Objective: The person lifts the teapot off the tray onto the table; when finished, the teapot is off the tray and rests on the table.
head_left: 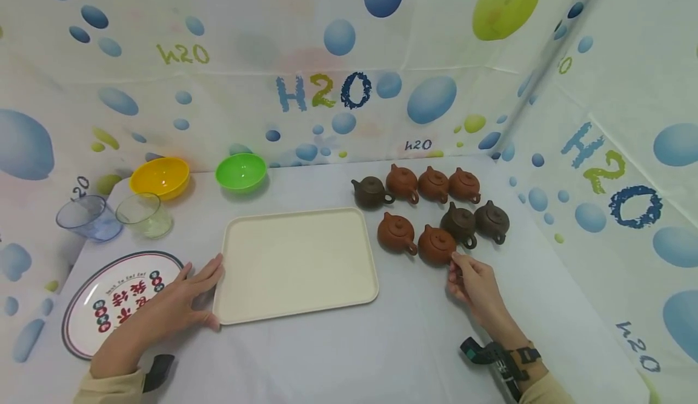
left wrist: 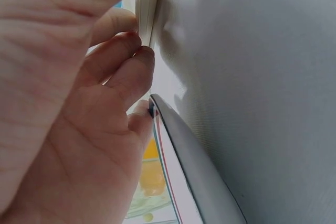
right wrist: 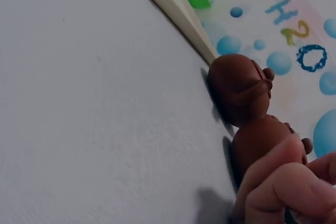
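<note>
A cream rectangular tray (head_left: 297, 261) lies flat in the middle of the white table. My left hand (head_left: 204, 289) rests against its left edge with fingers spread, the thumb at the near corner; the left wrist view shows the fingertips (left wrist: 134, 51) on the tray's rim (left wrist: 148, 9). Right of the tray stand several small clay teapots, some red-brown, some dark brown. My right hand (head_left: 460, 271) reaches the nearest red-brown teapot (head_left: 436, 245) with loosely curled fingers and touches its near side. In the right wrist view that teapot (right wrist: 260, 140) sits just beyond my fingers (right wrist: 283, 182), with another (right wrist: 239, 87) behind it.
A printed round plate (head_left: 109, 298) lies partly under my left hand, its rim (left wrist: 194, 166) near the palm. At the back left stand a yellow bowl (head_left: 160, 177), a green bowl (head_left: 241, 171), a blue cup (head_left: 89, 217) and a clear cup (head_left: 144, 215). Bubble-patterned cloth walls enclose the table.
</note>
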Available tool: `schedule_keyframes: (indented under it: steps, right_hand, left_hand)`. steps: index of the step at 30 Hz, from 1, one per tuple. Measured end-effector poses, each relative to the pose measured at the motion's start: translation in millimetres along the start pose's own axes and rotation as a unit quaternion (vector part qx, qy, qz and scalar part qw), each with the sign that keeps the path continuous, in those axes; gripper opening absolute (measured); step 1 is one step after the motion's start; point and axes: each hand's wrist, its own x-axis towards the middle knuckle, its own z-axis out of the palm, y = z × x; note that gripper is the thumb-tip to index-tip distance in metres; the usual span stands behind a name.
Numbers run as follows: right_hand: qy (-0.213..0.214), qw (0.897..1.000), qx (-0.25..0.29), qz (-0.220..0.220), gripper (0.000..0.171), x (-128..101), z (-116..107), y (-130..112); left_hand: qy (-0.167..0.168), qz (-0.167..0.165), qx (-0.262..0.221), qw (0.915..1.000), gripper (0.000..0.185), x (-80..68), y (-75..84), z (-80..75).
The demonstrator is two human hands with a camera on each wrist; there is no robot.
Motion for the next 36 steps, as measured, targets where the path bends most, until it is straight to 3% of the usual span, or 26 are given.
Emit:
schedule_keyframes:
  steps: [6, 9, 11, 14, 17, 19, 21, 23, 25, 29, 32, 36]
  right_hand:
    - [0.020, 0.999, -0.046, -0.012, 0.044, 0.9, 1.7, -4.4]
    - [0.070, 0.984, -0.143, -0.085, 0.047, -4.8, 3.9, -6.4]
    - [0.115, 0.954, -0.213, -0.176, 0.040, -8.6, 6.2, -7.9]
    - [0.176, 0.879, -0.289, -0.335, 0.021, -8.2, 12.3, -16.4]
    - [0.191, 0.806, -0.331, -0.452, 0.017, -1.2, 22.3, -32.9]
    - [0.179, 0.776, -0.356, -0.490, 0.023, 5.7, 32.7, -45.5]
    - [0.152, 0.759, -0.380, -0.506, 0.032, 14.4, 46.0, -56.8]
    - [0.116, 0.753, -0.413, -0.498, 0.044, 24.2, 61.7, -66.3]
    - [0.072, 0.758, -0.446, -0.470, 0.058, 33.1, 78.1, -75.0]
    - [0.013, 0.757, -0.508, -0.412, 0.080, 47.4, 110.0, -91.2]
    - [-0.007, 0.748, -0.530, -0.400, 0.088, 54.4, 129.8, -102.5]
    - [-0.021, 0.745, -0.538, -0.394, 0.093, 56.9, 146.5, -111.3]
  left_hand:
    - [-0.001, 0.002, -0.001, 1.0000, 0.114, -3.0, -2.2, 1.1]
    - [0.003, 0.023, -0.026, 0.9994, 0.111, -6.4, -2.9, 1.5]
    - [0.010, 0.034, -0.044, 0.9984, 0.104, -7.7, -2.1, 0.5]
    - [0.029, 0.043, -0.048, 0.9975, 0.092, -5.5, 5.2, -3.5]
    - [0.055, 0.044, -0.014, 0.9974, 0.085, 5.1, 19.9, -9.3]
    - [0.072, 0.038, 0.019, 0.9965, 0.086, 16.4, 32.1, -13.7]
    - [0.081, 0.024, 0.050, 0.9952, 0.086, 29.8, 44.4, -18.1]
    - [0.097, 0.015, 0.084, 0.9916, 0.084, 45.0, 55.4, -21.5]
    - [0.113, 0.004, 0.122, 0.9861, 0.084, 61.5, 65.5, -24.5]
    - [0.142, 0.000, 0.177, 0.9739, 0.088, 90.6, 83.3, -29.1]
    - [0.149, 0.002, 0.191, 0.9701, 0.090, 106.0, 95.5, -33.5]
    - [0.148, 0.006, 0.200, 0.9686, 0.091, 115.7, 104.7, -38.5]
